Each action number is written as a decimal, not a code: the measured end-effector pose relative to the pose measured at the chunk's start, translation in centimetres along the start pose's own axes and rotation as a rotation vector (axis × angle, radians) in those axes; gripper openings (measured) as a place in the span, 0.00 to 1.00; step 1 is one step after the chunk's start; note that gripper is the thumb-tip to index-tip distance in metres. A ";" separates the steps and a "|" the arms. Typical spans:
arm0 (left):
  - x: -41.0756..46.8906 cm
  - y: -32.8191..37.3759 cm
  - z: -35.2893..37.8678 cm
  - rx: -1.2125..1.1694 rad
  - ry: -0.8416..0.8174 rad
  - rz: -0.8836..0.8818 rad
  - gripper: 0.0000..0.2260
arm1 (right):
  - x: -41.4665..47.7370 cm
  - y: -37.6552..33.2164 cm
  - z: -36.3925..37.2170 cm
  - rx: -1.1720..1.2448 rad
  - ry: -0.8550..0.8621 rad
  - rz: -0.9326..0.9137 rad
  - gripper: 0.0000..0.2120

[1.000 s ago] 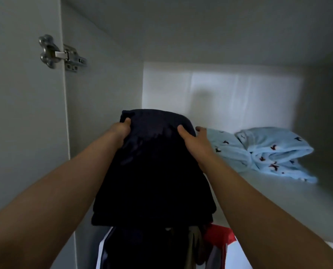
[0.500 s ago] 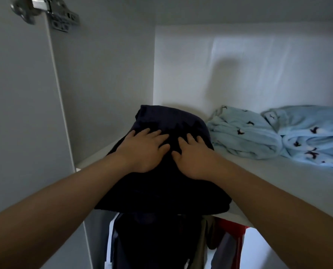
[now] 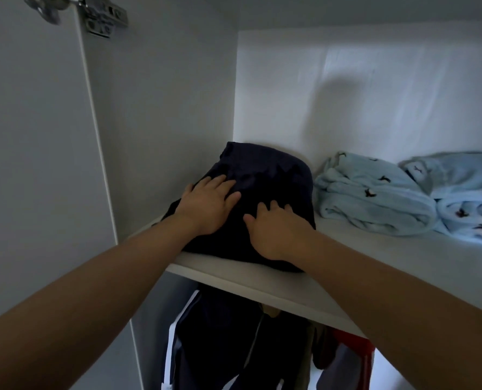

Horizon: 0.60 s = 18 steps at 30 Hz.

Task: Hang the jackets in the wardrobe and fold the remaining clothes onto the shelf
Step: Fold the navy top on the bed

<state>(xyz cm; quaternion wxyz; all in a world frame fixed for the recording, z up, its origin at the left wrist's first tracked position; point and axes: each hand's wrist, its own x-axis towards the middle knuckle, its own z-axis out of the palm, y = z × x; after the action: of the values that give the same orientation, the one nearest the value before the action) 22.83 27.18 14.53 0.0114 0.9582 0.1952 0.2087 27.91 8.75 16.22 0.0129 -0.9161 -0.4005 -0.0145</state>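
A folded dark navy garment (image 3: 265, 175) lies at the left end of the white wardrobe shelf (image 3: 262, 285), close to the left wall. My left hand (image 3: 209, 204) lies flat on its left part with the fingers spread. My right hand (image 3: 276, 229) presses flat on its right front part. Beside it to the right lie two folded light-blue fleece pieces (image 3: 375, 198) with small dark motifs. Under the shelf hang a dark jacket with white stripes (image 3: 220, 347) and a red garment (image 3: 352, 347).
The open wardrobe door (image 3: 31, 164) stands at the left, with a metal hinge (image 3: 99, 15) at the top. The wardrobe's left wall (image 3: 164, 108) and back wall (image 3: 375, 94) close in the shelf. Bare shelf surface (image 3: 403, 263) runs in front of the blue pieces.
The dark garment went from held up in both hands to lying fully on the shelf, pushed further back. Both hands moved from gripping its edges to pressing flat on top.
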 end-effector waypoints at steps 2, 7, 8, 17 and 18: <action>1.6 -0.3 0.6 0.023 0.001 -0.001 0.26 | 1.6 0.2 -0.1 0.034 -0.004 0.005 0.30; 5.6 -1.9 2.1 0.030 -0.037 0.023 0.26 | 5.5 0.4 0.6 0.103 0.003 0.081 0.33; 6.4 -2.3 2.4 0.026 -0.042 0.028 0.25 | 6.3 0.4 0.7 0.113 0.000 0.088 0.33; 12.6 -4.1 5.5 0.027 -0.039 0.039 0.25 | 12.9 1.5 1.7 0.169 0.022 0.103 0.33; 13.2 -4.2 5.8 0.029 -0.039 0.042 0.25 | 13.5 1.7 1.8 0.172 0.027 0.107 0.33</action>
<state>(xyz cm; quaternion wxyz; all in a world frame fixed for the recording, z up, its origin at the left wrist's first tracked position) 34.71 36.37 14.02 -0.0029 0.9661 0.1776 0.1876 38.42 17.56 14.88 0.0975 -0.9313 -0.3508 0.0083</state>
